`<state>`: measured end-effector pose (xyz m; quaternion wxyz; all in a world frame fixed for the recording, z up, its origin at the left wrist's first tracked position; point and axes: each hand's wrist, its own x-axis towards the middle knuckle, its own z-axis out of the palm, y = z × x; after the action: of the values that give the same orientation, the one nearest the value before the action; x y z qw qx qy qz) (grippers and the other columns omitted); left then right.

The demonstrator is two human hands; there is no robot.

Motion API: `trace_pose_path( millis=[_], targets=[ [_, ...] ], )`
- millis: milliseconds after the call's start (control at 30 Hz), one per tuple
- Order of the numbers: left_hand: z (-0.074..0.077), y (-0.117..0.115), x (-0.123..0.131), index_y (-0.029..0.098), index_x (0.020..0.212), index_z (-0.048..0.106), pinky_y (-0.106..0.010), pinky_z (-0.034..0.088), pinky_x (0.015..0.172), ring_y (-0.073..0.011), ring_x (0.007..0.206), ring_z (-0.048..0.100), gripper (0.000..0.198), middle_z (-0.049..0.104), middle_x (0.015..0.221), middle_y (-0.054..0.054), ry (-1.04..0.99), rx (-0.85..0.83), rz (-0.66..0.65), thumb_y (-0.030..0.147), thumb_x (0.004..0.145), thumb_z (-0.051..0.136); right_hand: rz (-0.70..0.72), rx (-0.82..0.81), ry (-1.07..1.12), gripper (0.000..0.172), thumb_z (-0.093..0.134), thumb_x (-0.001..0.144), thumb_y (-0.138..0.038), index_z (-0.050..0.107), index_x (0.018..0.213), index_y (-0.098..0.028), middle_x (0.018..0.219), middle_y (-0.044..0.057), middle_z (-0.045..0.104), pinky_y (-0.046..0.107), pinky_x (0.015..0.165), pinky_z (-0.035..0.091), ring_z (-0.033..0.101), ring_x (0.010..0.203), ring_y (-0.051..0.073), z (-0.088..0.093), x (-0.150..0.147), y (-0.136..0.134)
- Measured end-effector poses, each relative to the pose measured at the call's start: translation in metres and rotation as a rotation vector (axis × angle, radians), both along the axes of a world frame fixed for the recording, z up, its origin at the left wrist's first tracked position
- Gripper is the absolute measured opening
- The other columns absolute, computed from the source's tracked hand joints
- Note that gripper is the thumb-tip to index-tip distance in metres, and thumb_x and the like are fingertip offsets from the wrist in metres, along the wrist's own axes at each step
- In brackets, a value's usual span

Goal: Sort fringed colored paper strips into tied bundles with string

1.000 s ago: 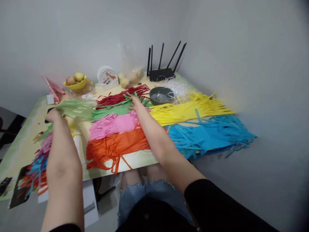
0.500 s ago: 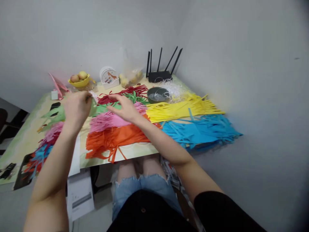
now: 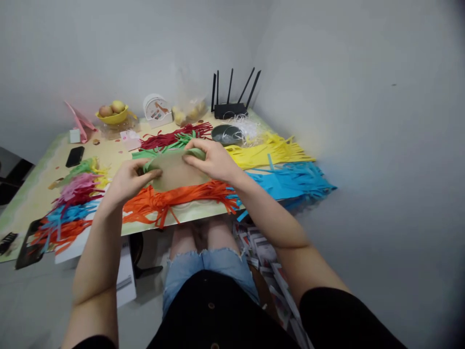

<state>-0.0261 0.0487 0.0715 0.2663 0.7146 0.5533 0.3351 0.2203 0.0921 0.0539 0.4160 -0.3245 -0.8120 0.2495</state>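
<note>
Head view, looking down on the bench (image 3: pixel 105 152). The left hand (image 3: pixel 127 180) and the right hand (image 3: pixel 214 160) hold a greenish sheet of paper (image 3: pixel 176 172) between them, lifted just above the far edge of the orange fringe (image 3: pixel 178 198), which lies along the near edge of the bench.

- The left hand is partly closed, thumb and fingertips pinching the sheet's left edge.
- The right hand is curled over the sheet's upper right corner, fingers on top; the thumb is hidden behind the paper.
- The sheet is blurred, so its cut edges cannot be made out.

Other things are placed relative to the orange fringe.

- Green strips (image 3: pixel 160 151) lie just beyond it, with red strips (image 3: pixel 174 137) further back.
- Blue strips (image 3: pixel 290 177) lie to its right and overhang the bench edge.
- Yellow strips (image 3: pixel 265 152) lie beyond the fringe and to the right.
- A dark bowl (image 3: pixel 225 134) stands behind the yellow strips.
- A black router (image 3: pixel 230 109) stands in the far corner, well beyond the fringe.
- A heap of mixed coloured strips (image 3: pixel 69 206) lies to its left.
- A black phone (image 3: pixel 75 156) lies beyond that heap.
- A yellow fruit bowl (image 3: pixel 111 116) stands far back and to the left, by the wall.
</note>
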Motion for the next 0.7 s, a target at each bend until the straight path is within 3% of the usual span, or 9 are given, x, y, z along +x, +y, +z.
trace_pose_path(
  millis=[167, 333, 500, 600, 700],
  targets=[
    [-0.005, -0.009, 0.005, 0.018, 0.081, 0.067, -0.025, 0.047, 0.057, -0.0154, 0.061, 0.059, 0.027, 0.064, 0.070, -0.002, -0.158, 0.008, 0.001, 0.044, 0.075, 0.073, 0.075, -0.070, -0.030, 0.018, 0.063, 0.085, -0.032, 0.067, 0.084, -0.015, 0.080, 0.000, 0.066, 0.026, 0.074, 0.041, 0.059, 0.077, 0.016, 0.001, 0.017, -0.010],
    [-0.012, -0.016, 0.006, 0.020, 0.088, 0.071, -0.024, 0.045, 0.054, -0.0130, 0.060, 0.055, 0.027, 0.063, 0.074, -0.001, -0.305, 0.032, 0.084, 0.041, 0.071, 0.071, 0.118, -0.118, 0.185, 0.021, 0.063, 0.087, -0.033, 0.070, 0.099, -0.017, 0.098, 0.002, 0.071, 0.028, 0.084, 0.048, 0.064, 0.090, 0.017, -0.007, 0.024, -0.019],
    [-0.009, -0.026, 0.010, 0.023, 0.062, 0.069, -0.026, 0.041, 0.049, -0.0151, 0.061, 0.055, 0.005, 0.066, 0.077, -0.005, -0.483, -0.006, 0.052, 0.024, 0.058, 0.067, 0.200, -0.164, 0.262, 0.022, 0.058, 0.081, -0.019, 0.076, 0.093, -0.020, 0.094, 0.002, 0.073, 0.031, 0.084, 0.052, 0.066, 0.090, 0.018, -0.009, 0.032, -0.028],
    [-0.008, -0.030, 0.009, 0.022, 0.055, 0.067, -0.028, 0.042, 0.052, -0.0160, 0.065, 0.057, 0.004, 0.062, 0.075, -0.006, -0.457, 0.037, 0.023, 0.022, 0.058, 0.065, 0.213, -0.107, 0.220, 0.025, 0.055, 0.080, -0.016, 0.079, 0.087, -0.021, 0.091, 0.002, 0.072, 0.034, 0.087, 0.052, 0.066, 0.089, 0.018, -0.004, 0.037, -0.032],
    [-0.005, -0.034, 0.002, 0.022, 0.059, 0.071, -0.033, 0.050, 0.062, -0.0228, 0.081, 0.063, 0.010, 0.065, 0.083, -0.008, -0.336, 0.074, 0.006, 0.024, 0.061, 0.062, 0.227, -0.089, 0.119, 0.024, 0.059, 0.084, -0.023, 0.080, 0.094, -0.022, 0.099, 0.004, 0.070, 0.038, 0.092, 0.051, 0.065, 0.097, 0.020, 0.004, 0.044, -0.035]
  ],
)
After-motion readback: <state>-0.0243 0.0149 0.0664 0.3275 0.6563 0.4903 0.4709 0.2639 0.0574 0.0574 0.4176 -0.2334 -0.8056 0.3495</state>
